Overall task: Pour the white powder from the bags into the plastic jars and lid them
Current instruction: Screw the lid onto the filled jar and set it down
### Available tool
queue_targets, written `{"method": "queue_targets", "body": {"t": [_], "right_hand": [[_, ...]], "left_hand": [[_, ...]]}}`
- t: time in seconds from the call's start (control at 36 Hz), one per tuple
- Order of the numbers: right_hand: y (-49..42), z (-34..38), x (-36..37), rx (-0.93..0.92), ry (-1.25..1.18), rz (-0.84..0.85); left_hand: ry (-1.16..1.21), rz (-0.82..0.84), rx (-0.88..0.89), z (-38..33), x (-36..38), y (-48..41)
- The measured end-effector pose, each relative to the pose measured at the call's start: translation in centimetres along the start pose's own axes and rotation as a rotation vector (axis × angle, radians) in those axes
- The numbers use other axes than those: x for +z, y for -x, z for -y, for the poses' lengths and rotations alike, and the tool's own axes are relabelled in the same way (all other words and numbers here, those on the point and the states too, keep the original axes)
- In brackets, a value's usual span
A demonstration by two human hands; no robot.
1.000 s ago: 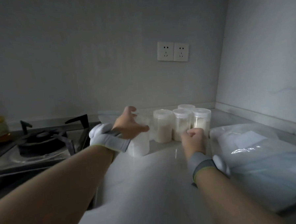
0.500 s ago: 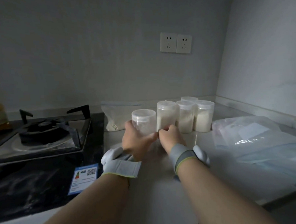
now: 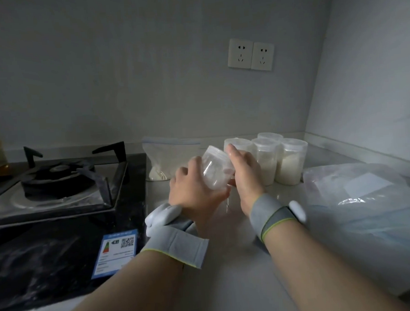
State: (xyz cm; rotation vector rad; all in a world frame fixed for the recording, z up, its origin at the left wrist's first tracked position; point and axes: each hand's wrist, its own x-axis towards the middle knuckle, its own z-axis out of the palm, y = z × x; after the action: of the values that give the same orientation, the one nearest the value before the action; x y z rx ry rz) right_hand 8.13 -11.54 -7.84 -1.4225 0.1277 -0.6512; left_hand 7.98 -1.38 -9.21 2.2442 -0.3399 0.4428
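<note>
Both hands met on the empty jar (image 3: 216,169), lifted off the counter (image 3: 241,272) and tilted with its lidded top leaning up and to the left. Left hand (image 3: 196,191) cupped the jar from below and behind, fingers curled round its body, forearm coming in from the lower left with a grey wristband (image 3: 178,246) and a white device at the wrist. Right hand (image 3: 245,174) pressed against the jar's right side, fingers pointing up toward the lid edge, wrist bent inward; it too wore a grey band with a white device. Whether the right fingers gripped the lid or only braced it could not be told.

Just behind the jar stood four filled jars (image 3: 292,160), lidded and clustered together, white powder showing through their walls. Left of the jar and behind it, a zip bag (image 3: 163,157) with powder in its bottom leaned at the wall. Right of the jar lay crumpled empty bags (image 3: 358,195). Far left of the jar sat the stove (image 3: 58,182), a label (image 3: 115,252) stuck on its black front. Above the jar, two sockets (image 3: 251,56) sat on the wall.
</note>
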Motion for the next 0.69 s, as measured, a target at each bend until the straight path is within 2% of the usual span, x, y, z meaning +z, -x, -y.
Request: {"method": "queue_targets", "body": {"t": [0.11, 0.22, 0.53, 0.69], "right_hand": [[-0.2, 0.3, -0.4, 0.030, -0.036, -0.055], [-0.2, 0.5, -0.9, -0.008, -0.004, -0.080], [-0.4, 0.1, -0.8, 0.005, -0.125, -0.084], [-0.8, -0.3, -1.0, 0.034, -0.099, -0.128]], "left_hand": [[-0.172, 0.110, 0.057, -0.3, -0.4, 0.2], [-0.252, 0.152, 0.113, -0.4, -0.5, 0.1], [-0.112, 0.203, 0.068, -0.6, -1.2, -0.3], [-0.145, 0.243, 0.067, -0.8, -1.4, -0.4]]}}
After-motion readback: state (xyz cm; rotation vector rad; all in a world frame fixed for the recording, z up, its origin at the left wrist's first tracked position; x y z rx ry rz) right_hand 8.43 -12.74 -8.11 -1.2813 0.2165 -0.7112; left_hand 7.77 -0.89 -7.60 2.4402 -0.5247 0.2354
